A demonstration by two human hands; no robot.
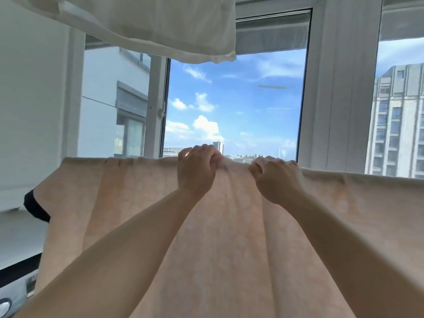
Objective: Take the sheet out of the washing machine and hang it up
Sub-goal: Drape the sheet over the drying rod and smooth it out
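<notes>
At nine o'clock a dark item (36,208) is seen poking out from behind the left edge of the sheet (229,237). The peach sheet is draped over a line or rail hidden beneath its top fold, spanning from nine to three o'clock and falling toward six o'clock. Just left of centre, the left hand (197,171) is curled round a bunch of the top fold; close beside it, at about one o'clock from centre, the right hand (274,177) is likewise clenched on the gathered cloth. Pleats are seen radiating down from both grips. At eleven o'clock a white cloth (149,24) hangs overhead, and the window (234,106) lies behind at twelve.

As a judgement: the fabric is bunched between the hands, so creases and slow drying could result if it is not spread. If too much is pulled to one side, the sheet could be dragged off its support by its own weight.

Counted: one sheet, one white cloth, one dark item, two hands.
</notes>
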